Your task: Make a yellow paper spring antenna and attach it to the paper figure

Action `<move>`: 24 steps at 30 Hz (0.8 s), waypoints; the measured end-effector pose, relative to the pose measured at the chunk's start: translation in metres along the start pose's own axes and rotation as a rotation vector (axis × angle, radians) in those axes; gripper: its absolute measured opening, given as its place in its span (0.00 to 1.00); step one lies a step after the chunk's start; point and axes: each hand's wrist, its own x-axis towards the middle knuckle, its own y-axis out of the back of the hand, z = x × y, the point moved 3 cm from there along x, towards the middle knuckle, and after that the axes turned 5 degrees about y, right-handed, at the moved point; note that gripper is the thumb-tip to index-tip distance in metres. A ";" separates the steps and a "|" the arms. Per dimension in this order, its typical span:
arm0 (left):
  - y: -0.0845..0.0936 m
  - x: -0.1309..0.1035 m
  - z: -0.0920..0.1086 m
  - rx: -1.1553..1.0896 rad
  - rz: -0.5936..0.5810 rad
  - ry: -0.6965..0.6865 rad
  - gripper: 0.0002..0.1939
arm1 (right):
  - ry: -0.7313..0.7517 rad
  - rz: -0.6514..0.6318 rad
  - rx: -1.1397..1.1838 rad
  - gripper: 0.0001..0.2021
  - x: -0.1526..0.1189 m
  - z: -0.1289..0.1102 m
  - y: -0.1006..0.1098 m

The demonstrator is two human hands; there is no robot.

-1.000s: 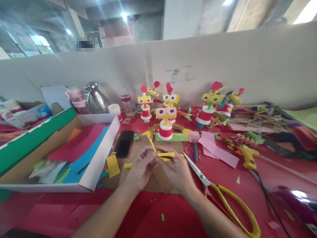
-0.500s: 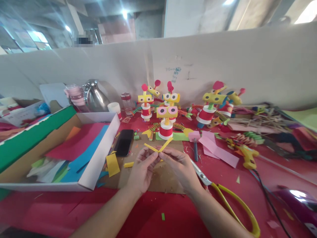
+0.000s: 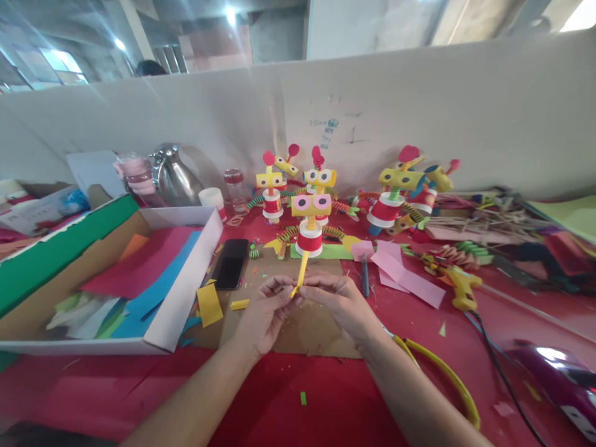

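Thin yellow paper strips are pinched between my two hands, one strip pointing up and away. My left hand and my right hand meet at the fingertips around the strips' lower end. Below them lies a brown cardboard sheet. Just beyond the strips stands a paper-cup figure with a yellow head and coiled arms. A yellow strip lies beside my left hand. Yellow-handled scissors are partly hidden by my right forearm.
A box of coloured paper stands at the left, near a phone. More cup figures line the back with a metal jug. On the right are pink paper pieces, a pen and a yellow glue gun.
The two yellow strips, spread in a V before, now show mainly as one strip pointing up. The fingers have shifted around them, and the camera view has moved slightly.
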 end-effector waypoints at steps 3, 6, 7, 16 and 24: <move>0.001 0.000 0.000 0.011 -0.001 -0.001 0.08 | 0.020 -0.010 -0.030 0.06 0.000 -0.001 0.000; 0.001 -0.001 0.000 0.019 0.015 -0.013 0.08 | 0.070 -0.002 -0.109 0.06 0.000 -0.001 0.001; 0.001 0.000 0.000 0.021 0.016 -0.018 0.08 | 0.101 -0.004 -0.158 0.06 0.000 -0.002 0.001; -0.005 -0.001 0.005 0.077 0.040 -0.091 0.06 | 0.313 -0.085 -0.493 0.11 -0.007 -0.018 -0.010; -0.004 0.000 0.003 0.009 -0.002 -0.131 0.08 | 0.215 0.114 -0.206 0.09 -0.006 0.004 -0.003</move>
